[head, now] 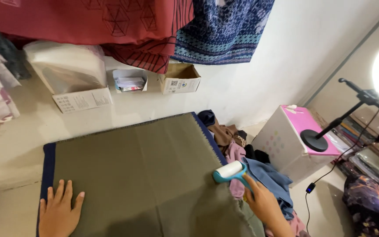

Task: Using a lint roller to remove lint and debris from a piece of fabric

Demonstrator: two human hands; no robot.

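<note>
- The left hand point(60, 210) lies flat and released, palm down with fingers spread, on the near left part of an olive-green cloth point(145, 175).
- The right hand point(264, 206) is clenched around the teal handle of a lint roller point(230, 171), whose white drum rests at the cloth's right edge.
- The cloth is spread smooth over a dark blue mat point(48, 162) that shows as a border along its left side and far right edge.
- Just right of the roller, a heap of clothes point(259, 171) in blue, brown and pink lies bunched beside the cloth.
- Further right stands a white box with a pink lid point(303, 127), carrying the round base of a ring light stand point(314, 140).
- Against the far wall sit a small open cardboard box point(180, 79), a white tray of papers point(129, 81) and a large white package point(69, 74).
- Above them hang a red patterned fabric point(110, 22) and a blue patterned fabric point(224, 30).
</note>
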